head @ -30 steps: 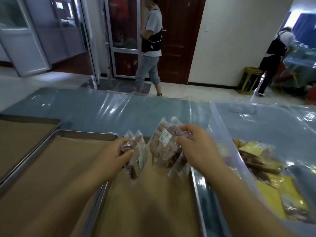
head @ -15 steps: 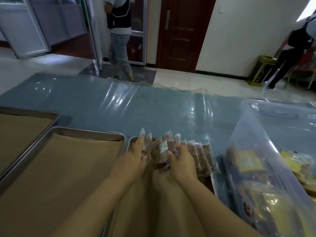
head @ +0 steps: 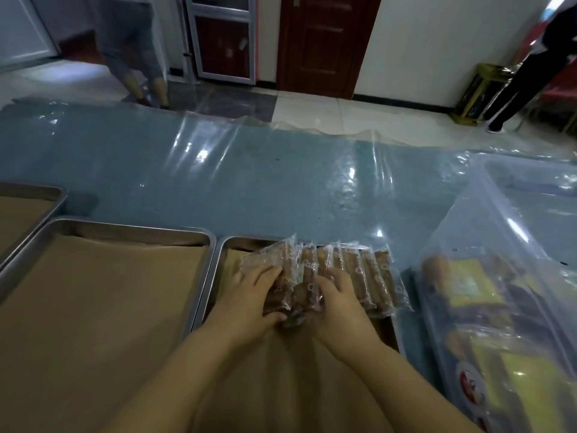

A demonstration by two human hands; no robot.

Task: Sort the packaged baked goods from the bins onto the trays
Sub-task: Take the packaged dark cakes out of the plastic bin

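Several clear-wrapped brown baked goods [head: 368, 276] stand on edge in a row at the far end of a paper-lined metal tray [head: 218, 270]. My left hand [head: 249, 295] presses against the left side of the row, fingers over the packets. My right hand [head: 337, 298] lies on the packets just to the right of it. Between the two hands a few packets [head: 296, 289] are squeezed together. A clear plastic bin [head: 499, 307] at the right holds yellow and brown packaged goods.
Two more paper-lined metal trays, one [head: 109, 232] directly left and one [head: 37, 195] at the far left, lie on the blue table covered in clear plastic film [head: 281, 170]. One person [head: 134, 57] stands beyond the table, another person [head: 530, 67] at the far right.
Both hands came down from holding packets in the air to pressing them into the row on the tray. The person beyond the table walked left.
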